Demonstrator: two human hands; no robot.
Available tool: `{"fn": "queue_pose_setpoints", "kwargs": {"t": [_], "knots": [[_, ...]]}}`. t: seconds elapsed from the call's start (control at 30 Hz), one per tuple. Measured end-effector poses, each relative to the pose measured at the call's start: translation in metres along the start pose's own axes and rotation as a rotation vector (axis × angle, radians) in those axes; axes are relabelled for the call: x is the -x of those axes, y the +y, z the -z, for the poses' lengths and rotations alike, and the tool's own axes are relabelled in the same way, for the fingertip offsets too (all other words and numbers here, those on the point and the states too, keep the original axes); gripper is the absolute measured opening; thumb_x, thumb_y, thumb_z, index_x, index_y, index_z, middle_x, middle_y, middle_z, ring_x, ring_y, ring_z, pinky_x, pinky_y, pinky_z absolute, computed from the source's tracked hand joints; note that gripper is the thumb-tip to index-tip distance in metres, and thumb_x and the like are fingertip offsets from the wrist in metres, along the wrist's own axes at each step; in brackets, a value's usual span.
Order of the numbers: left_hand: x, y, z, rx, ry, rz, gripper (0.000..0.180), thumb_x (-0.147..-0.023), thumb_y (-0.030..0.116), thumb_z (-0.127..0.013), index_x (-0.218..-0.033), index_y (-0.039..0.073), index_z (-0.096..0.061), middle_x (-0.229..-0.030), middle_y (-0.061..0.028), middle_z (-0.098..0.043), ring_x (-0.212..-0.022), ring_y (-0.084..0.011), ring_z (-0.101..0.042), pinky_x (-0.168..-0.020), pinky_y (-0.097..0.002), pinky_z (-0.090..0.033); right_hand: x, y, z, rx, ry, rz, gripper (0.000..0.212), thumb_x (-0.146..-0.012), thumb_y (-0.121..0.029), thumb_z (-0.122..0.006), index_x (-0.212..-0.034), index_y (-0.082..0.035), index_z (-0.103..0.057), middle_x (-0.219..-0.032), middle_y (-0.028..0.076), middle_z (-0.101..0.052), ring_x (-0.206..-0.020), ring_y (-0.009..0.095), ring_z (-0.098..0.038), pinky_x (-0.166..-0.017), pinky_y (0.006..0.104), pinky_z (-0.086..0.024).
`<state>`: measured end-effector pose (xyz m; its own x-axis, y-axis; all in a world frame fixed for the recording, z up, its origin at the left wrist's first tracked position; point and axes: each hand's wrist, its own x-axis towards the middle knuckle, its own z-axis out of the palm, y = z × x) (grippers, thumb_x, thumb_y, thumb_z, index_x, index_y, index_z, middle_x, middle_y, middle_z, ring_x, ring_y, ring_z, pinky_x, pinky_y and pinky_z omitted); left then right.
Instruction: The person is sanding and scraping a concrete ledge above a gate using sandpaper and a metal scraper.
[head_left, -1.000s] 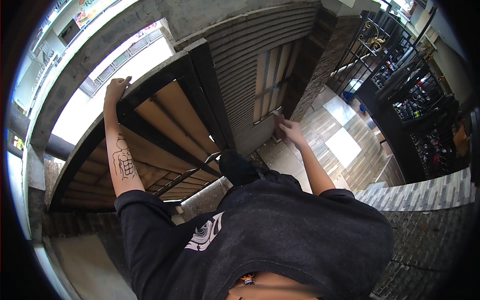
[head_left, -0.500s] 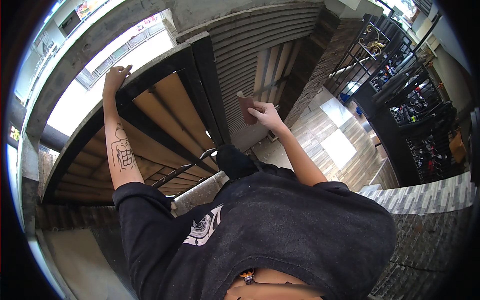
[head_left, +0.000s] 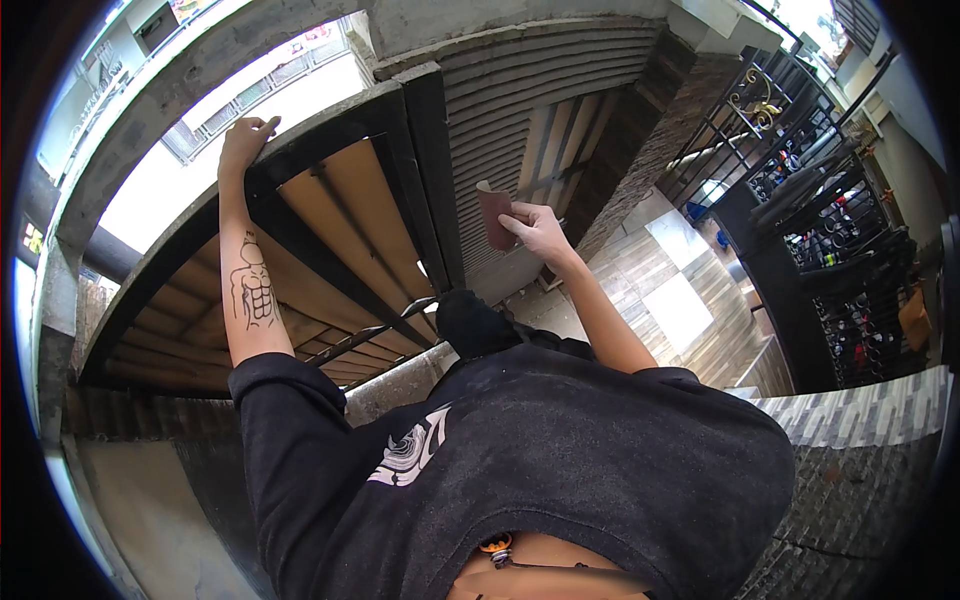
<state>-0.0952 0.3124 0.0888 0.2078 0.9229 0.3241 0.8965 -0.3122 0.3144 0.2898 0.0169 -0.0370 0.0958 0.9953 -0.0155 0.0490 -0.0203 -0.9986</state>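
My right hand (head_left: 536, 232) pinches a curled piece of reddish-brown sandpaper (head_left: 495, 216) between thumb and fingers; its pale back shows at the top edge. The sandpaper is held up in front of a ribbed grey surface and does not visibly touch it. Stretched up on the left, my left hand (head_left: 246, 145) is at the curved top edge of a black-framed metal gate (head_left: 330, 122) with brown panels. Its fingers are bent over that edge, and their undersides are hidden.
A twisted metal bar (head_left: 372, 332) crosses the lower gate. A textured stone pillar (head_left: 640, 140) stands right of the ribbed surface. Beyond are a tiled floor (head_left: 640, 265), a black metal gate with gold scrollwork (head_left: 757, 103), and a dark rack (head_left: 840, 235) of small items.
The gate and surroundings sit slightly further right in the picture. My left hand has shifted a little up and right with the gate edge; my right hand still holds the sandpaper.
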Motion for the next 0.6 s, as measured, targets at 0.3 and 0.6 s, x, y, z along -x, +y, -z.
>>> {"fn": "queue_pose_setpoints", "kwargs": {"t": [0.3,0.6], "knots": [[0.002,0.003,0.006,-0.042,-0.076,0.054,0.053,-0.079,0.058,-0.056,-0.078,0.007,-0.072,-0.078,-0.0153,-0.067,-0.082,-0.0280,-0.066,-0.078,-0.0390,-0.048,0.000,0.012,0.005,-0.021,0.008,0.051,0.029,-0.089,-0.008,-0.058,-0.114,0.006,-0.059,-0.101,0.008,-0.066,-0.091,0.012,-0.060,-0.083,0.0261,-0.047],[-0.002,0.004,0.006,-0.018,-0.065,0.046,0.052,-0.079,0.056,-0.058,-0.079,0.006,-0.071,-0.079,-0.0162,-0.067,-0.082,-0.0282,-0.066,-0.078,-0.0395,-0.048,-0.004,0.010,0.006,-0.039,0.028,0.043,0.030,-0.089,-0.007,-0.058,-0.116,0.006,-0.058,-0.102,0.009,-0.066,-0.092,0.012,-0.060,-0.083,0.0260,-0.047]]}}
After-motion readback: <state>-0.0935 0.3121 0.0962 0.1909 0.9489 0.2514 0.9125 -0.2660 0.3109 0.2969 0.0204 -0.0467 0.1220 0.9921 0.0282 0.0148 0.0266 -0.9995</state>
